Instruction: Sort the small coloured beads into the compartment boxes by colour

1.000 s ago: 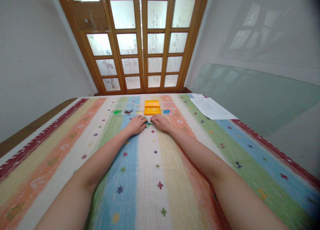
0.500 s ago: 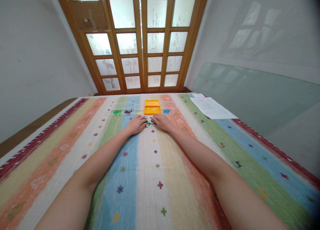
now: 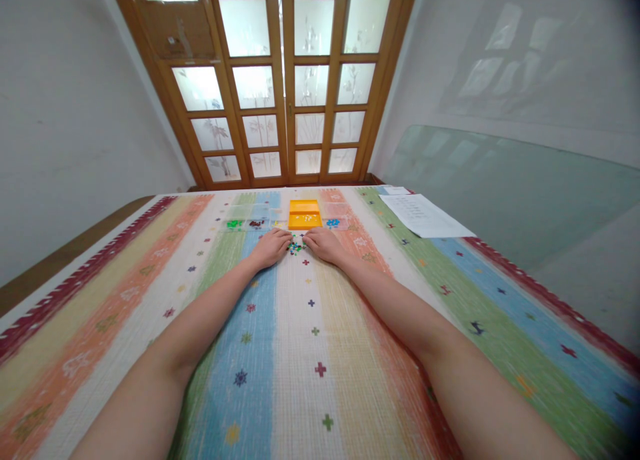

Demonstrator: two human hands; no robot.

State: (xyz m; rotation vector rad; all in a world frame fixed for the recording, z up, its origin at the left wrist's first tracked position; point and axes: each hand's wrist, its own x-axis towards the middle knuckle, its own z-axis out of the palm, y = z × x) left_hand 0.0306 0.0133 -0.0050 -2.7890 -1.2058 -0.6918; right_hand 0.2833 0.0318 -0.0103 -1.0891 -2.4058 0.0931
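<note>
Hands edged slightly forward; left hand point(image 3: 271, 247) and right hand point(image 3: 326, 245) laid palm-down on tabletop point(image 3: 300, 353), fingers curled toward bead pile point(image 3: 296, 248); pinching cannot be told.

The beads point(image 3: 296, 248) are too small to identify.

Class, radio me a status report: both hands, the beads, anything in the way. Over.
Left hand and right hand on the cloth, fingertips at the bead pile; grip unclear. Orange box just beyond. Nothing between hands and beads.
</note>
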